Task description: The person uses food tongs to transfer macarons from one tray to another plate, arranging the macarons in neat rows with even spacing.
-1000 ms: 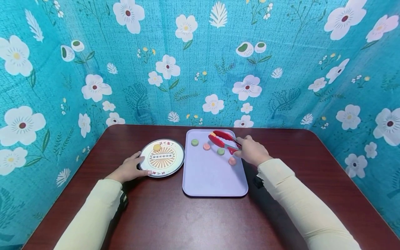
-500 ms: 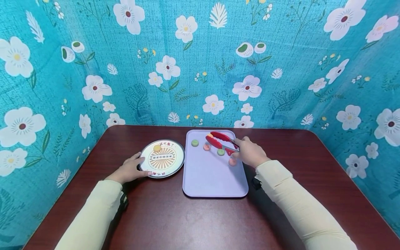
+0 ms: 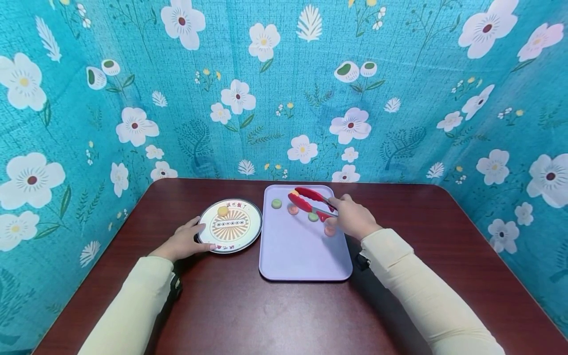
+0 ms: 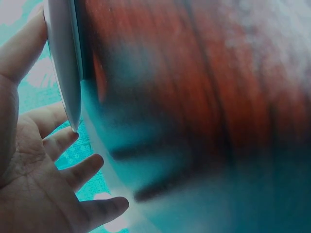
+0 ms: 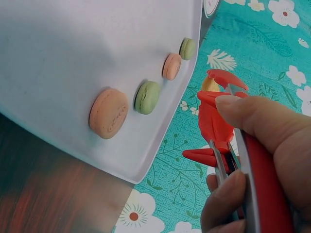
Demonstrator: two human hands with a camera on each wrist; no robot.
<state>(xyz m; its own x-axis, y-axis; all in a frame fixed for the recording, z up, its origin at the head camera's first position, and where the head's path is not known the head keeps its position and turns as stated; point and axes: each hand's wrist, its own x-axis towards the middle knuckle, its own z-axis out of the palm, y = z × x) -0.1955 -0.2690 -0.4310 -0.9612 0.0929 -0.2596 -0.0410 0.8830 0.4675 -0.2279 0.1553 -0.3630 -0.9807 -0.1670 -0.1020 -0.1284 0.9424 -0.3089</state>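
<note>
In the head view, my left hand [image 3: 184, 240] rests against the left rim of a round white plate [image 3: 248, 228] with a sunburst print. Its fingers look straight and spread in the left wrist view, touching the plate's edge. A yellow macaron [image 3: 223, 211] lies on the plate. My right hand [image 3: 355, 217] grips red-tipped tongs [image 3: 306, 202] above a lilac tray [image 3: 301, 256]. Another yellow macaron [image 5: 210, 84] sits between the tong tips. Below the tongs on the tray are a green macaron [image 5: 147, 97] and a pink macaron [image 5: 109, 113].
Farther along the tray lie a second pink macaron [image 5: 172, 66] and a second green macaron [image 5: 187, 49]. Plate and tray stand side by side on a dark red-brown table [image 3: 275, 315]. A teal floral cloth [image 3: 266, 123] hangs behind and along both sides.
My right hand has shifted slightly left over the tray, carrying the tongs with the yellow macaron. The left hand and the plate stay put.
</note>
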